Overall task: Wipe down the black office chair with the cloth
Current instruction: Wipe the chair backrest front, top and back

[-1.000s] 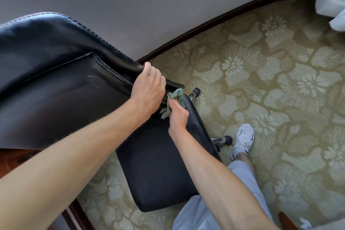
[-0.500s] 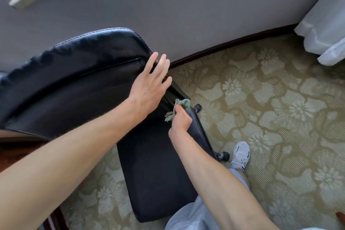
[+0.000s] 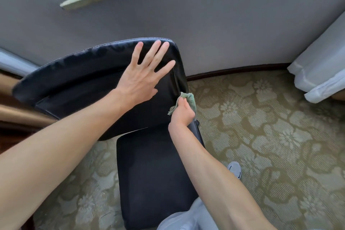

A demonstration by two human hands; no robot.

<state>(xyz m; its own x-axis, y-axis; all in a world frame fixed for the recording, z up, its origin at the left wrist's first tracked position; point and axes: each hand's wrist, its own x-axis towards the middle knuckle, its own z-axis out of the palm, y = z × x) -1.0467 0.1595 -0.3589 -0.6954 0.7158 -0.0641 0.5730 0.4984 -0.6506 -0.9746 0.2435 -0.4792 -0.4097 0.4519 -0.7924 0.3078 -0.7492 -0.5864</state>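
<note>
The green cloth is gripped in the right hand at the right edge of the black office chair backrest; the left hand is spread (fingers wide) over the backrest. Patterned carpet is left open rightward, a grey wall behind.

Right of the black office chair, patterned carpet lies open up to a white curtain. Behind the chair a grey wall stands close; left of it, wooden furniture.
</note>
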